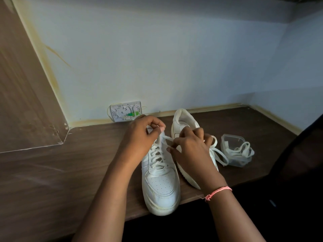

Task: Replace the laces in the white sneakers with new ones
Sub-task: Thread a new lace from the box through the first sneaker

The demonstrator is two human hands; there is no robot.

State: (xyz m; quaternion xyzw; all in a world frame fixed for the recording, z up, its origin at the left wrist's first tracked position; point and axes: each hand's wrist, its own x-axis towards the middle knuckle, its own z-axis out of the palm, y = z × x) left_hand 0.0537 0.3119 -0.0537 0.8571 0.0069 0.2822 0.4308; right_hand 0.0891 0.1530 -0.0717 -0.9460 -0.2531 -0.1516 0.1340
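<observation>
A white sneaker (160, 184) stands on the dark wooden shelf (61, 172), toe toward me, with a white lace (167, 139) crossed through its eyelets. My left hand (139, 138) pinches one end of that lace above the tongue. My right hand (190, 151) pinches the lace's other end just right of the top eyelets. The second white sneaker (183, 122) lies behind my right hand, mostly hidden. A loose lace (218, 152) trails off its right side.
A clear plastic tub (232, 142) with a tangle of white laces (244, 151) in it sits right of the shoes. A small white wall box (125, 111) leans at the back wall. The shelf's front edge runs just under the near sneaker's toe.
</observation>
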